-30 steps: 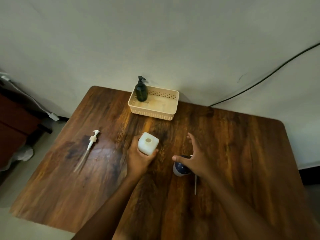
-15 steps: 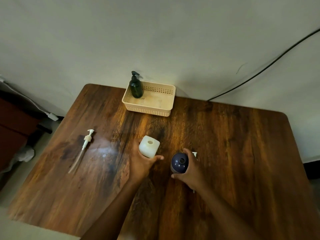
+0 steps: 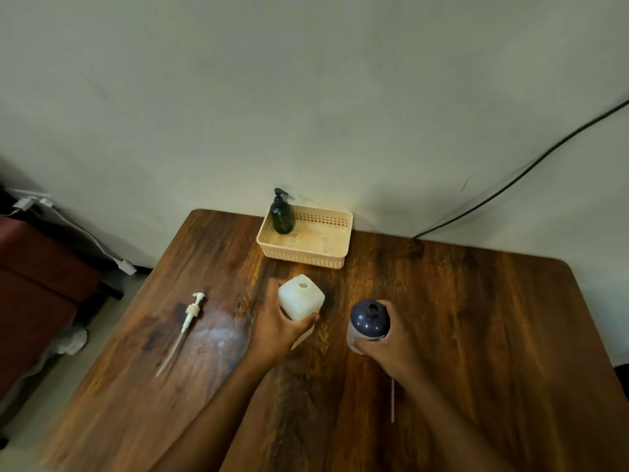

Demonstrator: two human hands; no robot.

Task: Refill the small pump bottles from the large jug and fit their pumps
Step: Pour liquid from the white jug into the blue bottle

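Observation:
My left hand [image 3: 274,330] grips a white square bottle [image 3: 301,298] with an open round neck, standing on the wooden table [image 3: 476,335]. To its right, my right hand [image 3: 391,342] wraps around a dark blue-topped bottle [image 3: 369,318] whose neck is open too. A white pump with a long tube [image 3: 187,323] lies flat on the table's left side. Below my right wrist a thin white tube [image 3: 392,400] pokes out; its pump head is hidden. A dark green bottle with its pump fitted [image 3: 281,214] stands in the beige basket [image 3: 303,255].
The basket sits at the table's far edge against the wall. A black cable [image 3: 510,178] runs down the wall to the table's back right. A dark red piece of furniture [image 3: 30,277] and white cords stand left of the table.
My right hand has closed around the dark bottle, which it only reached toward a second ago. The camera has tilted up, so everything sits lower in view. The left hand's hold on the white bottle is unchanged.

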